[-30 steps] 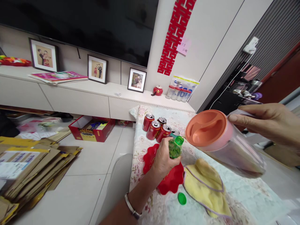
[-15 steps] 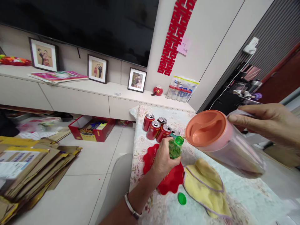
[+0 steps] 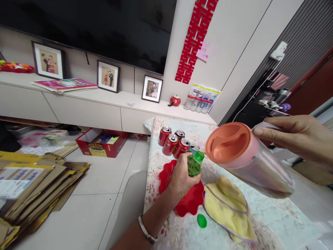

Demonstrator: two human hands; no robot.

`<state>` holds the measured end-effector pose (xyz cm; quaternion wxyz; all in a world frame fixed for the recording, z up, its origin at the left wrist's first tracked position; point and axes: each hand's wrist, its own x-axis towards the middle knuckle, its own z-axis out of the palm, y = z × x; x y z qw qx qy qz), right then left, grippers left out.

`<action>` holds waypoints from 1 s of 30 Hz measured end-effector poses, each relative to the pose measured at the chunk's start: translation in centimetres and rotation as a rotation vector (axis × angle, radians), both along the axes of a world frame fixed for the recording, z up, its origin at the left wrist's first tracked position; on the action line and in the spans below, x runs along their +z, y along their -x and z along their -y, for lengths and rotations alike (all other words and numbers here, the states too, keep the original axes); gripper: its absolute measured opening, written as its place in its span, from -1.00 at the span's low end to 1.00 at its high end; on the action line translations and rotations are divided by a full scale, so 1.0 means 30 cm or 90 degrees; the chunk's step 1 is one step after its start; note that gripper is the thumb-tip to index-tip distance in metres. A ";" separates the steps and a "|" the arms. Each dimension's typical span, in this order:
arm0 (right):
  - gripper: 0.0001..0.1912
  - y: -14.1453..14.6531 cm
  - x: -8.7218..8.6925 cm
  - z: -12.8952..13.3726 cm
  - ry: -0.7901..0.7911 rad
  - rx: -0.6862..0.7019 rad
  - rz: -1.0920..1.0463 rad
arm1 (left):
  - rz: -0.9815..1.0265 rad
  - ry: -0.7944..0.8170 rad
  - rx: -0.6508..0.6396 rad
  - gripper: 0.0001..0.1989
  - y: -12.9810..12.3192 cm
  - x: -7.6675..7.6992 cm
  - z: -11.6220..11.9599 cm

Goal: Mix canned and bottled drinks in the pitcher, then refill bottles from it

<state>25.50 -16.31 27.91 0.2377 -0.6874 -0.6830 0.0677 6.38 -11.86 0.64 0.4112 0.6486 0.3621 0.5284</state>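
My left hand (image 3: 182,173) is wrapped round a small green bottle (image 3: 194,166), which has no cap on and tilts slightly to the right. It is above a red scalloped tray (image 3: 191,201). On my right side, my right hand (image 3: 299,133) grips the handle of a clear pitcher (image 3: 267,170) with an orange lid (image 3: 229,142). The pitcher leans toward the bottle, and a little dark liquid lies low in it. The lid's edge is close to the bottle mouth but apart from it. A green cap (image 3: 202,221) lies on the tablecloth beside a yellow cloth (image 3: 229,208).
Several drink cans (image 3: 170,144) stand behind the bottle on the flowered tablecloth (image 3: 156,163). Beyond the table, a low cabinet (image 3: 99,104) holds picture frames, jars and a small red pot (image 3: 175,100). Flattened cardboard (image 3: 52,187) and a red box (image 3: 104,147) are on the floor at left.
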 end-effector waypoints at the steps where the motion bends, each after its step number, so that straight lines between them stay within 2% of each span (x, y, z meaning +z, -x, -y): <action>1: -0.17 -0.001 -0.001 0.000 0.002 0.000 0.001 | 0.002 0.002 -0.003 -0.35 -0.001 0.000 -0.001; 11: -0.15 -0.001 -0.005 0.001 0.001 -0.006 -0.003 | -0.002 0.012 -0.007 -0.36 -0.003 0.001 -0.001; 30: -0.22 0.004 -0.003 0.002 0.000 0.004 0.000 | 0.001 0.018 -0.008 -0.36 0.000 0.001 0.003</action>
